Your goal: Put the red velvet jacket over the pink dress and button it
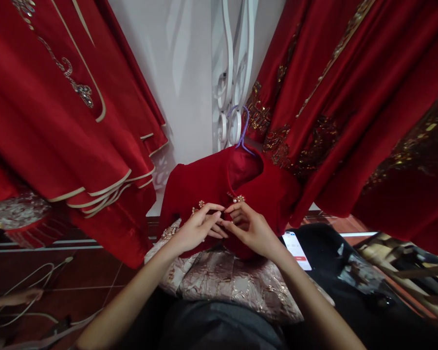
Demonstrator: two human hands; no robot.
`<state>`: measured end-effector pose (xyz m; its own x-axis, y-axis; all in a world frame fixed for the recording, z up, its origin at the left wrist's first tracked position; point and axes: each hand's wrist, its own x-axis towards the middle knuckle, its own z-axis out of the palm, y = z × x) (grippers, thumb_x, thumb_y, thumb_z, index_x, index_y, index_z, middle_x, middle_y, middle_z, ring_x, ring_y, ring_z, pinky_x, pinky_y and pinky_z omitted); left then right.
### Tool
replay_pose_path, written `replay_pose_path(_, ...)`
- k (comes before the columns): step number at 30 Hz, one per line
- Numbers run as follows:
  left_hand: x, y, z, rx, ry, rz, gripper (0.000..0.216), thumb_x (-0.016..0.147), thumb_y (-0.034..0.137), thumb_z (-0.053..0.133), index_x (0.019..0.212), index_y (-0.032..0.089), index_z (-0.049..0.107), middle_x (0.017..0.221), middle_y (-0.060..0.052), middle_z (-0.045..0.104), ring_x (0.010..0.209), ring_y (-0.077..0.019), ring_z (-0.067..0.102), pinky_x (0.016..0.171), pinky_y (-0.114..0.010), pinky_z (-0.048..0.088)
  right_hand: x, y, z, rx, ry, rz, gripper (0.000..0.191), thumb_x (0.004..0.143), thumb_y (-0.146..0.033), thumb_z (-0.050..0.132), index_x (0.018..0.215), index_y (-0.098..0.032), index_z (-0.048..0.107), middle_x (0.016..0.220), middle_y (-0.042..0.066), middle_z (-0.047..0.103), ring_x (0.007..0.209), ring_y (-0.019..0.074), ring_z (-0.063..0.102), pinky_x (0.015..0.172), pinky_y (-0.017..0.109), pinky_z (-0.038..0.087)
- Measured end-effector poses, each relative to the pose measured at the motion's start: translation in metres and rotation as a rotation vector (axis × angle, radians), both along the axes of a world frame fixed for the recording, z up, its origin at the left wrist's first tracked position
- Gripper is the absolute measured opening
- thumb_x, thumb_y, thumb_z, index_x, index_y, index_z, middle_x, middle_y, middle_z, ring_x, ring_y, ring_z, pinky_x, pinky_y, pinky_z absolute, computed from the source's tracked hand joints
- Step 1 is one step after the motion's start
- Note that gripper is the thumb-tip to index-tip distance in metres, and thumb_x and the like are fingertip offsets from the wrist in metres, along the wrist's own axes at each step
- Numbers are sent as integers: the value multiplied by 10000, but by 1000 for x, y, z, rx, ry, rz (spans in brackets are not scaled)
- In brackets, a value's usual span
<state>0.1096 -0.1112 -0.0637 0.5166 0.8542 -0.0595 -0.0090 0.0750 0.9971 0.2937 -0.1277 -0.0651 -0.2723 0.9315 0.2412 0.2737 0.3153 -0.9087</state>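
Observation:
A dark red velvet top hangs on a purple hanger hooked to a white scrolled metal rack. Pearl-and-gold fastenings sit along its front opening. My left hand and my right hand meet at the middle of the garment's front. Fingertips of both pinch the fabric edge between the bead clusters. Below the red top lies a pale brocade fabric with gold pattern, across my lap.
Long red embroidered gowns hang at left and right, close on both sides. A lit phone lies on dark cloth at right. White cables trail over the dark red tiled floor at lower left.

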Motion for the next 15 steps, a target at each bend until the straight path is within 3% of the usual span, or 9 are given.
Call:
replay_pose_path(6,-7,0,8,47,-2,-3,413,863,381,602,1192,198,432,939,-43,633,852,-171,689,806,-361,565,0,-4,0,-28,3,-21,389,810,-403,646,1116,-215,496,941,38,610,756,137,641,675,285,558)
replay_pose_path(10,-9,1,9,142,59,4,396,800,303,669,1125,197,469,883,6,573,766,-123,662,730,-291,559,-2,-6,2,8,-13,-59,321,821,-367,633,1079,-216,518,896,28,609,715,128,623,653,271,547)
replay_pose_path(15,-26,9,8,490,432,287,307,757,292,686,955,204,468,852,19,556,642,-89,595,564,-211,478,4,-1,3,55,-65,-169,373,746,-389,720,1021,-215,537,736,-22,591,603,122,600,587,257,510)
